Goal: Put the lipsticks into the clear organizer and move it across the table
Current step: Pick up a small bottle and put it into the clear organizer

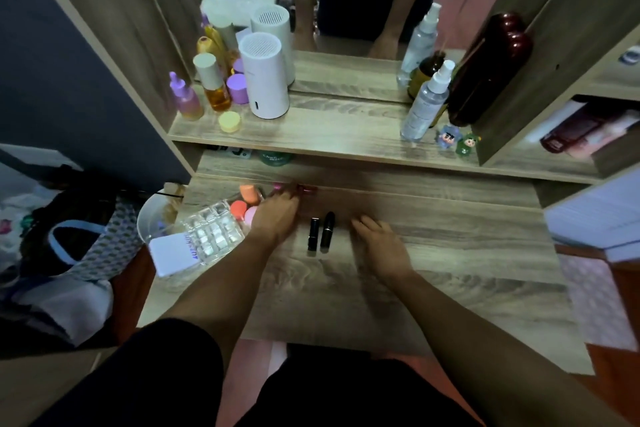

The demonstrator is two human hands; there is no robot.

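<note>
So there are two black lipsticks (321, 231) lying side by side on the wooden table (467, 253), right between the hands, plus what looks like two pinkish-red ones (304, 188) at the left hand's (275, 215) fingertips, too blurry to be sure. One clear organizer (213, 230) sits at the left edge, just beside that hand, with three orange and pink makeup sponges (244, 206) behind it and a white box (175, 251) against its near side. Left hand reaches forward, palm down; can't tell if it's gripping anything. Right hand (379, 246) rests loosely curled and empty, just right of the black pair.
</note>
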